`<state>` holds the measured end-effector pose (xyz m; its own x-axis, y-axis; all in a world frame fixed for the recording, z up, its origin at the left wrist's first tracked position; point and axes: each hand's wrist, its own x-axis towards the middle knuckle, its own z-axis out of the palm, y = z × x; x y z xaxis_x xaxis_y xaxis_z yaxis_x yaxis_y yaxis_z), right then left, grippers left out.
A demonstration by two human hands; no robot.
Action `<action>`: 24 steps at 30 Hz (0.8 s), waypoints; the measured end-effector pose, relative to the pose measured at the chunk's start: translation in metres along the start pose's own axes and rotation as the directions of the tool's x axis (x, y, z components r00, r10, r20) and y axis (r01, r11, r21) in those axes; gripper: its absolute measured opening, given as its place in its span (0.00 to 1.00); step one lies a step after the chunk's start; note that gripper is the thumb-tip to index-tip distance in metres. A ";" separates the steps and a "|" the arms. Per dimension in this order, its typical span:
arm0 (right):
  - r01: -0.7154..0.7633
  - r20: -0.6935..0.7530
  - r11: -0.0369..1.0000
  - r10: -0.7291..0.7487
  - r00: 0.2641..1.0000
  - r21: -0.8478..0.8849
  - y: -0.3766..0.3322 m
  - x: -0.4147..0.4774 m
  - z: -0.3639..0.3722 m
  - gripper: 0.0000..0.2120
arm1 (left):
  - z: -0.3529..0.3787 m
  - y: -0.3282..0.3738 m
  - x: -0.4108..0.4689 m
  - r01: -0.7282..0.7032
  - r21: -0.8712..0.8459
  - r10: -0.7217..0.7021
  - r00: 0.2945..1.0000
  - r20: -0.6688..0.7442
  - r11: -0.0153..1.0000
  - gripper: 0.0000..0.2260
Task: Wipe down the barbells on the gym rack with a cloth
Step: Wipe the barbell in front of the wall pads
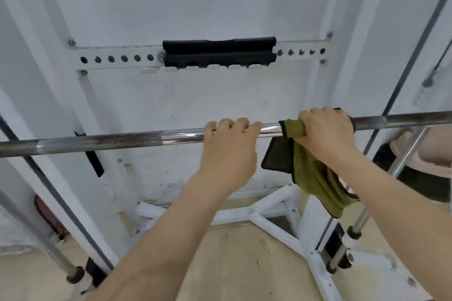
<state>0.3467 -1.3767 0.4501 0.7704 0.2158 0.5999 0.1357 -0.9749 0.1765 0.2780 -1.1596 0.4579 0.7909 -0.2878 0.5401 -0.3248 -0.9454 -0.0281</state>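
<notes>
A steel barbell (117, 141) runs across the view from left to right, dull and rusty at its left part, shiny in the middle. My left hand (227, 151) grips the shiny middle of the bar, fingers curled over its top. Just to its right, my right hand (325, 132) holds an olive-green cloth (315, 178) with a black edge wrapped round the bar. The rest of the cloth hangs down below the bar under my right wrist.
White rack uprights (80, 110) stand left and right, joined by a perforated crossbar with a black pad (219, 52). A white base frame (266, 215) lies on the tan floor below. Chrome guide rods (401, 161) and a weight plate are at the right.
</notes>
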 end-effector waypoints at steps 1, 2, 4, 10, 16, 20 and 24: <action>-0.005 0.024 1.000 0.005 1.000 -0.010 0.021 -0.003 0.004 0.14 | 0.006 0.021 0.005 -0.032 -0.005 0.032 0.999 0.005 0.999 0.24; -0.013 0.039 1.000 0.014 0.999 -0.016 0.043 -0.006 0.006 0.13 | 0.012 0.037 0.011 -0.038 -0.003 0.038 0.999 0.012 0.999 0.25; -0.059 0.053 0.998 0.060 0.997 -0.027 0.086 -0.012 0.009 0.13 | 0.019 0.065 0.025 -0.011 0.003 0.011 0.999 0.047 1.000 0.27; -0.226 0.108 0.964 0.242 0.964 -0.142 0.126 -0.015 0.006 0.08 | 0.033 0.137 0.065 -0.037 -0.189 0.049 0.997 0.056 0.981 0.27; -0.215 0.133 0.641 0.175 0.976 0.737 0.079 -0.022 0.003 0.17 | 0.035 0.212 0.122 0.067 -0.575 -0.139 0.987 -0.083 0.815 0.19; -0.039 0.171 0.886 -0.046 0.984 0.462 0.138 -0.017 0.014 0.16 | 0.061 0.237 0.157 0.102 -0.505 -0.090 0.995 0.049 0.857 0.18; -0.135 0.208 0.982 0.105 0.973 0.134 0.216 -0.027 0.025 0.05 | 0.090 0.291 0.175 -0.098 -0.280 0.125 0.989 0.078 0.955 0.25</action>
<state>0.3705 -1.5944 0.4528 0.8929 0.0961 0.4398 0.1128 -0.9936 -0.0118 0.3682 -1.4987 0.4689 0.7822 -0.4143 0.4653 -0.5329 -0.8318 0.1553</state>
